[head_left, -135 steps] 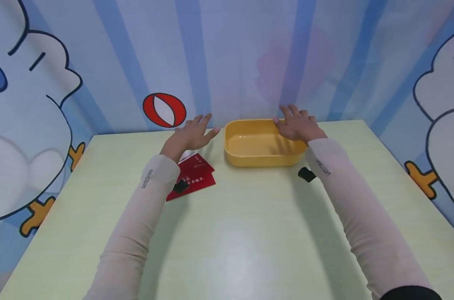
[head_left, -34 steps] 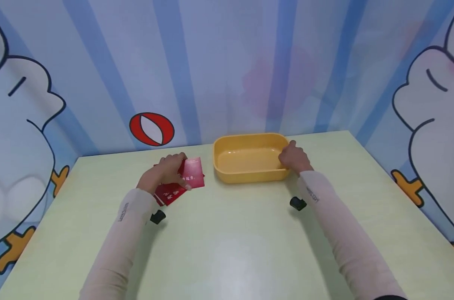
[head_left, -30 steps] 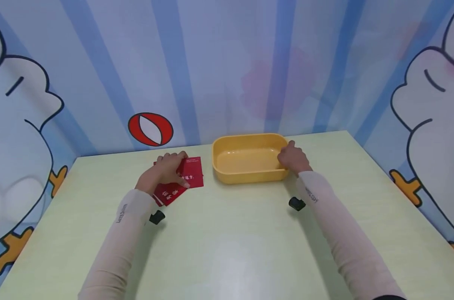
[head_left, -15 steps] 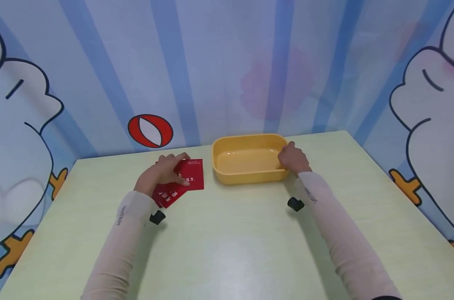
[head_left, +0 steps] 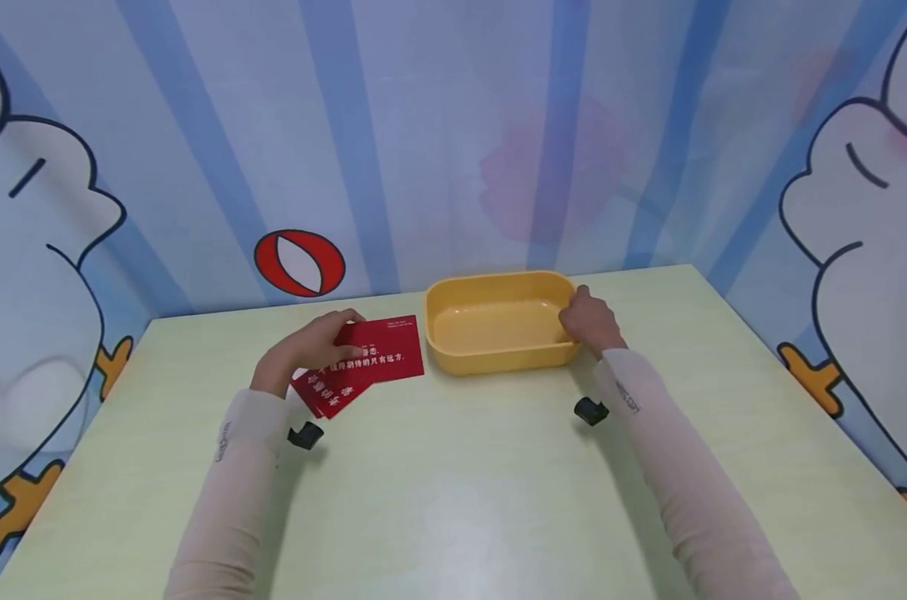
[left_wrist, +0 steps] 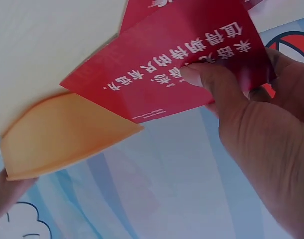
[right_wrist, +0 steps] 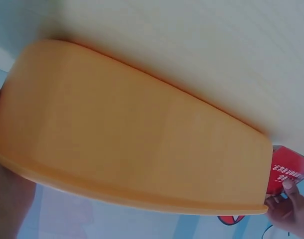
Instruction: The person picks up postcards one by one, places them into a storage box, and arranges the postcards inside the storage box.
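My left hand point(head_left: 313, 346) pinches a red card point(head_left: 395, 343) printed with white characters, thumb on its upper face. In the left wrist view the thumb lies across the printed lines of the card point(left_wrist: 157, 74), and the other fingers are behind it. Beneath it, more red cards point(head_left: 332, 395) lie on the table, partly covered. My right hand point(head_left: 592, 322) grips the right end of a yellow plastic bin point(head_left: 498, 362), fingers curled over its rim. The held card's right edge comes close to the bin's left end. The right wrist view is mostly filled by the bin's side point(right_wrist: 132, 129).
A pale table point(head_left: 453, 492) carries the bin and cards near its back edge. Behind it stands a blue striped backdrop point(head_left: 453, 150) with cartoon figures and a red-and-white ball point(head_left: 299, 263). A small black piece point(head_left: 592, 410) shows beside each wrist.
Both hands were spread above the bin and cards. The right has since taken hold of the bin's rim. The left has pinched the top card, which has just shifted right towards the bin.
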`<state>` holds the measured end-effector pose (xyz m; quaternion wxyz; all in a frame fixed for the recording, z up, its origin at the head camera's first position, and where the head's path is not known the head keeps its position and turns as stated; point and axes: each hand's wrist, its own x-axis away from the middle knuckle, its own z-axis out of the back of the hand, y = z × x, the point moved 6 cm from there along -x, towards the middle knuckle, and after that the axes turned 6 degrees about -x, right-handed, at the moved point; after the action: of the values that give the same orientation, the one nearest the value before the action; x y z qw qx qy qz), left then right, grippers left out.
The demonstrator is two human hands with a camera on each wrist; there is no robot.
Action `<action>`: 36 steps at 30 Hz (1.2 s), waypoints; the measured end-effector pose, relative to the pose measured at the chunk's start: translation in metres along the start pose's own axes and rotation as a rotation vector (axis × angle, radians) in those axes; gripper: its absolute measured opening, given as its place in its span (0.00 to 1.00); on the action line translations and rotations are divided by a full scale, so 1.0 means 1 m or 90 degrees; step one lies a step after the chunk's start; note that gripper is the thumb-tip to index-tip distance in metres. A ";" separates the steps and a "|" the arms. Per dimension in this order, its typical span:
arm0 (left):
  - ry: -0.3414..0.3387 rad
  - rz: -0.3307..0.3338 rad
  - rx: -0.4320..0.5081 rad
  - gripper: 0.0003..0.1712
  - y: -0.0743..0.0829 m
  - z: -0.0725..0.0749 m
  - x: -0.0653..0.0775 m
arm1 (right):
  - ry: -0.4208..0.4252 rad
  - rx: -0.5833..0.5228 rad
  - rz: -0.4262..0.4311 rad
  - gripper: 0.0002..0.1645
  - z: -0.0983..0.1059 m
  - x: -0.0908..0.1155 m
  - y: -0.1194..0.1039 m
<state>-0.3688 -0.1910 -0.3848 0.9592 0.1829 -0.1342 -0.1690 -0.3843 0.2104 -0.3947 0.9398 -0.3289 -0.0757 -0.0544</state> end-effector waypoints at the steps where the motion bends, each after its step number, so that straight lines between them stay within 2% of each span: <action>1: 0.001 -0.005 0.008 0.38 -0.001 0.000 0.001 | 0.002 0.001 0.000 0.28 0.000 0.000 0.000; 8: 0.019 0.004 0.075 0.33 -0.005 0.006 0.006 | 0.015 -0.013 -0.022 0.31 0.000 -0.003 0.006; 13: 0.045 0.015 0.094 0.31 -0.007 0.010 0.008 | 0.030 -0.024 -0.025 0.31 0.000 -0.004 0.007; 20: 0.113 0.021 0.139 0.27 -0.016 0.017 0.009 | 0.052 -0.011 -0.032 0.33 -0.002 -0.003 0.004; 25: 0.156 0.019 0.211 0.28 -0.010 0.017 0.009 | 0.067 0.016 -0.034 0.33 -0.001 -0.002 0.003; 36: 0.226 0.032 0.275 0.26 -0.002 0.019 0.003 | 0.071 0.026 -0.041 0.36 -0.003 -0.004 0.004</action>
<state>-0.3732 -0.1997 -0.3677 0.9104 0.4064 -0.0017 -0.0781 -0.3877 0.2116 -0.3999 0.9467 -0.3037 -0.0345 -0.1017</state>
